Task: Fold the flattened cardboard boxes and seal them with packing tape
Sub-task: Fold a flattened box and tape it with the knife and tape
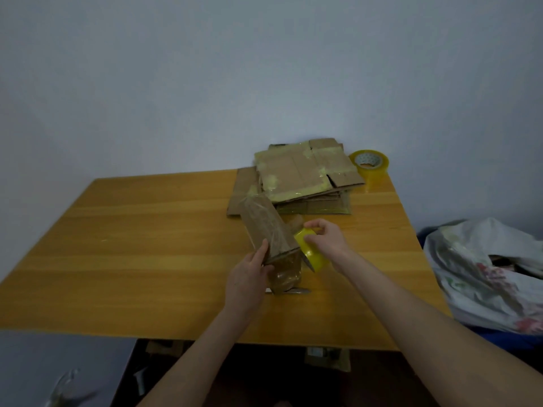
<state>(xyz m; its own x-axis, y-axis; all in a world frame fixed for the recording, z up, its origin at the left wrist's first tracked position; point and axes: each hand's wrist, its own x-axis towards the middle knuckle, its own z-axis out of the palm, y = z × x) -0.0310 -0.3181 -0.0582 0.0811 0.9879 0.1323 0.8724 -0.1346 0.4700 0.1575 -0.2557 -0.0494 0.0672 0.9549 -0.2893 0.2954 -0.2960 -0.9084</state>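
Two hands meet over the middle of a wooden counter (pixel 132 245), working on one small cardboard box (pixel 264 227). The box is folded into a narrow block and stands tilted, its far end raised and its near end down by the counter. Glossy tape already covers the near end.

The left hand (pixel 249 274) has its grip clamped on the box's near left edge, one finger lying up along the side. The right hand (pixel 323 236) has its grip closed round a yellow tape roll (pixel 311 254), fingertips pinching the top. The roll touches the box's right edge.

At the far right of the counter lies a stack (pixel 299 174) of flattened boxes patched with old tape, and just beside it a spare roll (pixel 370 164). A crumpled bag (pixel 484 274) sits off the counter to the right.

The box is probably light and fairly stiff along its creases, but its walls would likely dent under a hard squeeze. The taped patches look slick, so bare cardboard at an edge or corner seems the safer hold. The roll is best held by its rim and core, because loose tape will cling to fingers.
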